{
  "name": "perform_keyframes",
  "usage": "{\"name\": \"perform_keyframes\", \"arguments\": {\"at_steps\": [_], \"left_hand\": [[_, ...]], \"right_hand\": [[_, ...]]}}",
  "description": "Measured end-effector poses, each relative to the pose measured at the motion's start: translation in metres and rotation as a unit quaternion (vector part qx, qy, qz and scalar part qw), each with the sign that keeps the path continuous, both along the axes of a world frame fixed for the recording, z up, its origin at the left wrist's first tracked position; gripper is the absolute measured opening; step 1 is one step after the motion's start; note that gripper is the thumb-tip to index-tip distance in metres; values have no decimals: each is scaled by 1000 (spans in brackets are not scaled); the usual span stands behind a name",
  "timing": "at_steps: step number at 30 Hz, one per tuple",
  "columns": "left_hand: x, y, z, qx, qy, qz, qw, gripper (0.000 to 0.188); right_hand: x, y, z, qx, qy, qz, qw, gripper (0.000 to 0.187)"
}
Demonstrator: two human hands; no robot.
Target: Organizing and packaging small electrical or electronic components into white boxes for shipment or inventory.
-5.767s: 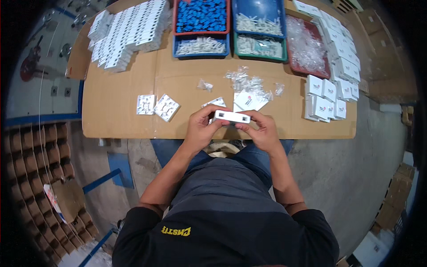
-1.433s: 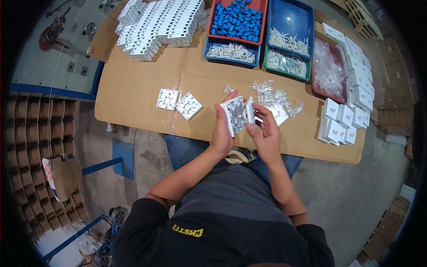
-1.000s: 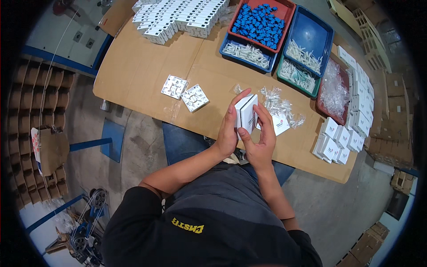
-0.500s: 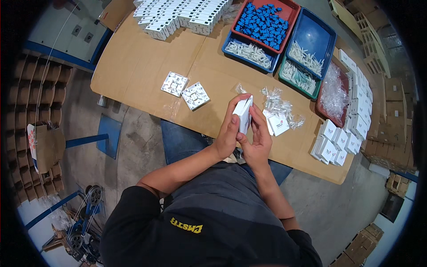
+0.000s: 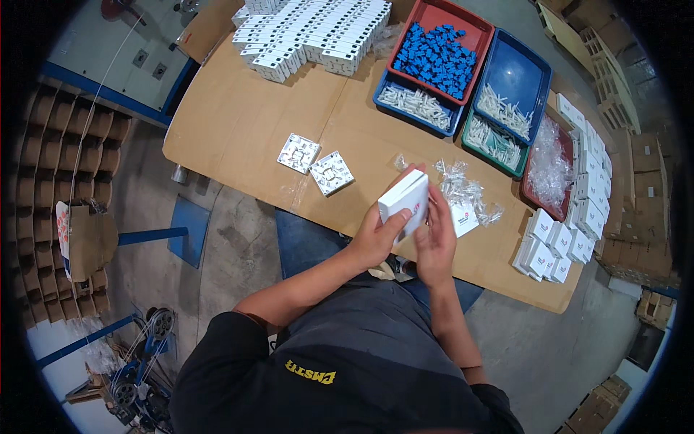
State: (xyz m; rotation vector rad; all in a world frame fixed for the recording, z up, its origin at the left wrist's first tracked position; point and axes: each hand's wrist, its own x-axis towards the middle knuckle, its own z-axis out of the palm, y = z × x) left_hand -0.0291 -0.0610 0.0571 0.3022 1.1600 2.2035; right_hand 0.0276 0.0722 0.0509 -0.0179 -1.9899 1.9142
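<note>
My left hand (image 5: 381, 235) grips a thick white square plate (image 5: 412, 201) with a small red mark on its face, thumb across the front. The plate is tilted, and a thin dark seam runs along its upper edge. My right hand (image 5: 437, 242) is at the plate's right edge, fingers stretched upward beside it and thumb apart from its face. Just beyond lie clear bags of small white parts (image 5: 463, 186) and a white card or flat plate (image 5: 464, 219). To the left, two square units (image 5: 298, 153) rest with their white and metal inner sides up.
Rows of white units (image 5: 311, 36) fill the far left. Trays hold blue pieces (image 5: 437, 58), white plugs (image 5: 416, 105) and clear bags (image 5: 547, 166). White square plates (image 5: 542, 246) are stacked near the table's right edge. A brown sheet (image 5: 231, 137) covers the table.
The plate has turned so that its marked face shows more. My right thumb has come away from it. The whole view has shifted slightly.
</note>
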Motion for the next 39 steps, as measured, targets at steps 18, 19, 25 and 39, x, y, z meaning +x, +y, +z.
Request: {"name": "perform_keyframes", "arguments": {"at_steps": [18,19,25,39], "left_hand": [[4,9,-3,-26,335,7,942,73],[5,10,-3,-26,334,10,942,73],[6,15,-5,-26,358,-13,933,71],[7,15,-32,-201,-37,91,975,33]], "right_hand": [[-32,5,22,-61,-142,-192,969,72],[-31,4,21,-62,-143,-194,968,72],[-27,10,19,-82,-57,-178,979,68],[27,57,-26,16,-189,-72,979,72]]}}
